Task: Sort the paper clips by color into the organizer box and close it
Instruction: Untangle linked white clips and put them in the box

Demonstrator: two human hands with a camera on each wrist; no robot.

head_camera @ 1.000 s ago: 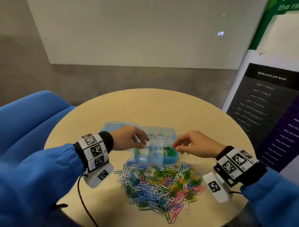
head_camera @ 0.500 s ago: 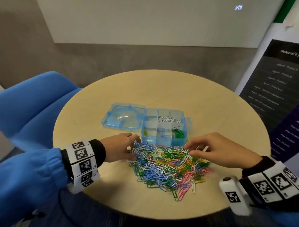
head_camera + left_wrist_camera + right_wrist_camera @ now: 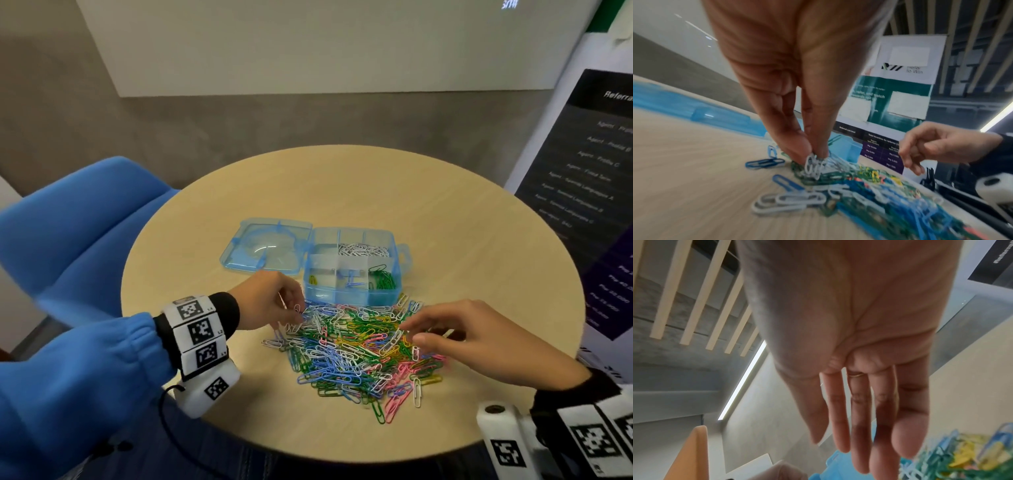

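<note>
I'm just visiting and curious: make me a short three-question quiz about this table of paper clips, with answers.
1. True or false: the translucent blue plastic organizer box has its lid open.
2. What colour are the clips pinched by the left hand? A white, B pink, C yellow.
3. Fill in: the right hand hovers with fingers ____ over the mixed pile of coloured paper clips.

Key: 1 true; 2 A, white paper clips; 3 spread.

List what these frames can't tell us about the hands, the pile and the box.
- Left hand: the left wrist view shows it pinching white paper clips; the count is lost to blur.
- Right hand: in the right wrist view it fills the frame, and the pile is cut off at the corner.
- Organizer box: in the head view, the clips in the middle compartments are too small to identify.
</note>
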